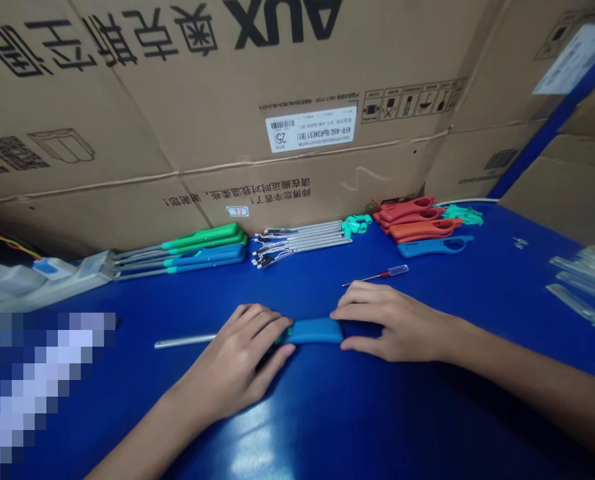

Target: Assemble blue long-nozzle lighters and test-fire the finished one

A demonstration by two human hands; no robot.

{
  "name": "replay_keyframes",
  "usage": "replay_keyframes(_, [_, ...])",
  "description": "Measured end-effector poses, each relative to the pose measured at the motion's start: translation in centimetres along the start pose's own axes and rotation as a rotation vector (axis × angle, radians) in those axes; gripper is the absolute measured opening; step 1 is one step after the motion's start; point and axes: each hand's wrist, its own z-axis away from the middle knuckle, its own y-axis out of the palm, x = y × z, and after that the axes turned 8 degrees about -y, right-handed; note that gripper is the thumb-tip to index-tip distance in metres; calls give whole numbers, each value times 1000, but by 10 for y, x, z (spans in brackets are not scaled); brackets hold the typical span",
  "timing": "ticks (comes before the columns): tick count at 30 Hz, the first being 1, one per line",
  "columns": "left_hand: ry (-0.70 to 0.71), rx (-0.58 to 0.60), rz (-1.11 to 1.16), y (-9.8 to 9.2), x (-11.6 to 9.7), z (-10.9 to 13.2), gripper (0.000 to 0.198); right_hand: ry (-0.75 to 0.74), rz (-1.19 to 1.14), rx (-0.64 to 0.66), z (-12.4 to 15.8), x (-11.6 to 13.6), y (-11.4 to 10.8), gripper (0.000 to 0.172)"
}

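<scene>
Right at the front, the person's left hand (pixel 237 360) is curled closed over the narrow green end of a soft-looking blue moulded handle (pixel 313 331), holding it down on the glossy blue tabletop (pixel 322 427). A slim silver metal rod (pixel 185 341) sticks out leftward from under that palm, its inner end hidden by the hand. The right hand (pixel 397 327) pinches the handle's other end between thumb and fingers, though how firmly I can't tell from here. Both forearms lie low with the handle squared between them, a steady way to keep it from rolling. Just beyond sits a small screwdriver with a red-and-blue grip (pixel 377 273). Farther back run neat rows of green-handled and blue-handled metal-shafted tools (pixel 202 248), a bundle of bare metal shafts with thin wires (pixel 300 241), and red-orange handles (pixel 410 220), all against a large cardboard carton (pixel 177 100).
</scene>
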Motion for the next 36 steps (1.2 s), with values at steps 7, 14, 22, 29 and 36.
replay_keyframes(7, [-60,-9,-112,-3,1,-1,28,88,-46,70,-4,12,-3,19])
replay_keyframes(14, [36,3,-117,-2,-10,-6,29,204,100,54,-7,9,3,22])
replay_keyframes(22, [42,-19,-80,12,-10,-1,25,825,564,-72,1,-8,-89,20])
replay_keyframes(29, [54,-54,-60,15,-6,-2,26,1565,725,-128,89,-64,-179,21])
replay_keyframes(36, [58,-95,-60,27,6,3,31,1665,450,66,144,-103,-183,31])
